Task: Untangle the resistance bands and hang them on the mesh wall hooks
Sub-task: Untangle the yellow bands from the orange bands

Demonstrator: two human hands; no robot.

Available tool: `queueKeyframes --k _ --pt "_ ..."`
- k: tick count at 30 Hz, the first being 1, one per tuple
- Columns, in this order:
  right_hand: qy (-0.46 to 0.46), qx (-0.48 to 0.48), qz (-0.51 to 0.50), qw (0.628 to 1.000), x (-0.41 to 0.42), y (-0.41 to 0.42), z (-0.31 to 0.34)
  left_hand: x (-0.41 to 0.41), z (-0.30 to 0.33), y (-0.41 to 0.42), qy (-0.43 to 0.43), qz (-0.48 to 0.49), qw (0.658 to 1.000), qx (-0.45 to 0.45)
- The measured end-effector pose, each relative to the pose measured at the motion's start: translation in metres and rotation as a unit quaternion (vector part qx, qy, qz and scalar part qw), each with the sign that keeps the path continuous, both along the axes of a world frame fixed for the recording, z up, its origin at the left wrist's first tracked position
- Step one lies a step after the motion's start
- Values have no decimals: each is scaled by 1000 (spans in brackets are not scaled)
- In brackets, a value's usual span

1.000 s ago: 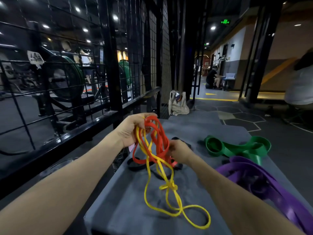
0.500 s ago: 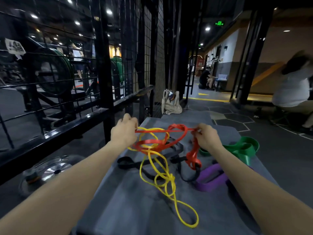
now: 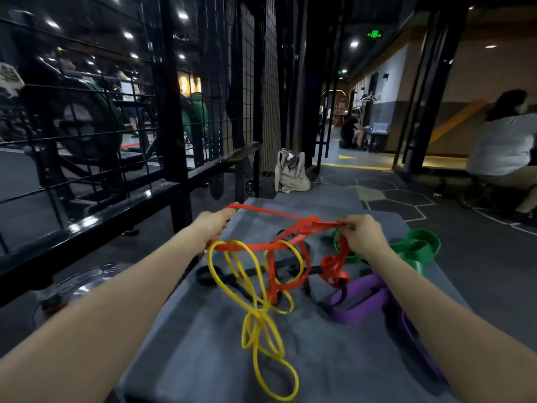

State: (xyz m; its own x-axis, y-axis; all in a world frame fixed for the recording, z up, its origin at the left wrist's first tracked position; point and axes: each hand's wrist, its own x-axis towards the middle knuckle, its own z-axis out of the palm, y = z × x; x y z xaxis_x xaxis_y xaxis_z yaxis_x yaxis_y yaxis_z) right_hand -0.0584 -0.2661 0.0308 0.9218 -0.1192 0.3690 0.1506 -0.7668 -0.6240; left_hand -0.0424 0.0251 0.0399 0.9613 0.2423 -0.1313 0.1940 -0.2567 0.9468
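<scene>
A red band (image 3: 263, 211) is stretched between my two hands above a grey padded box (image 3: 203, 338). My left hand (image 3: 213, 225) grips its left end, my right hand (image 3: 363, 235) grips its right end. A thin yellow band (image 3: 255, 321) is looped through the red one and hangs down onto the box. A black band (image 3: 209, 276) lies flat under them. A green band (image 3: 418, 248) and a purple band (image 3: 360, 298) lie to the right. The black mesh wall (image 3: 250, 82) rises ahead on the left; no hooks are visible.
A black steel rail (image 3: 96, 219) runs along the left of the box, with a metal weight plate (image 3: 78, 282) on the floor below it. A beige bag (image 3: 290, 173) leans at the mesh base. One person sits at the far right, another crouches down the corridor.
My hands have pulled further apart, stretching the red band wider and higher. The yellow band now hangs lower from it, swinging in loose loops over the box.
</scene>
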Motion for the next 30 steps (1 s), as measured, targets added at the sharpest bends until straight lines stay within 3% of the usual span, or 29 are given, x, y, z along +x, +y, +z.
queueKeyframes --k 2,4,6,11,16,18,20,26,30 --pt "13 4 -1 1000 -2 -2 -2 4 3 14 -24 -3 988 155" --pt "23 0 8 1000 -3 0 -7 2 4 21 -31 -6 954 299" --pt "26 -5 10 1000 -5 1 -11 -4 1 20 -6 -33 926 376" --pt "29 -46 51 997 -13 6 -20 -15 -27 -4 99 -235 893 370" --pt "23 -64 88 994 -18 12 -24 -27 -68 -75 -70 -193 923 325" --pt "21 -72 107 992 -21 11 -24 -32 -71 -96 -149 -177 886 403" --pt "12 -59 114 992 -23 9 -23 -31 -72 -107 -165 -190 859 447" --pt "43 -58 108 992 -26 -6 -34 -22 -86 -95 -80 -214 914 335" --pt "40 -36 71 996 -26 -22 -43 -20 -83 -60 29 -195 954 228"
